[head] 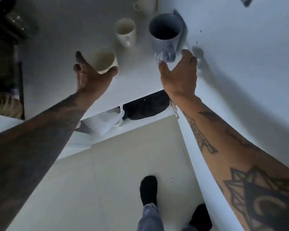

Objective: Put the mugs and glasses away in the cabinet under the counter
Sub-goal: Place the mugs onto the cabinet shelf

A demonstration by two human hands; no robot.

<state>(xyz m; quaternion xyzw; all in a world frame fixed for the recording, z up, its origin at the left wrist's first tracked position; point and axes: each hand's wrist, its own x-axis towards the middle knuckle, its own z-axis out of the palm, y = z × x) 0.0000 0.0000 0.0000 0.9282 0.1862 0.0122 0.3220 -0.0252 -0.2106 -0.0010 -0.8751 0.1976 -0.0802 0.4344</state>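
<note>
A white tabletop [60, 30] fills the upper half of the frame, with pale floor [107, 172] below and an open cabinet [145, 107] under the counter edge at the centre. The left hand [92, 77], in the centre-left of the frame, has its grip around the base of a cream mug [103, 60], thumb on the near right side and fingers reaching up the far left; it looks closed on the mug, though whether the mug is lifted or resting on the tabletop cannot be told. The right hand [180, 75], centre-right, spreads thumb and fingers at the foot of a grey-blue mug [165, 35]; the thumb tip touches its lower edge, the fingers sit just beside it, and the grip reads as not yet clenched. Beyond these, a second cream mug [125, 31] stands between the two, and a third cream mug [144, 5] shows partly at the top edge. Dark glassware [15, 20] sits blurred in the upper left. Inside the cabinet, a white plastic bag [107, 120] and a dark round thing lie near the front. The step in hand seems to be picking up two mugs at once. The next move likely calls for the right hand to clench on the grey-blue mug, then both to lower past the counter edge into the cabinet, finding room beside the bag.
</note>
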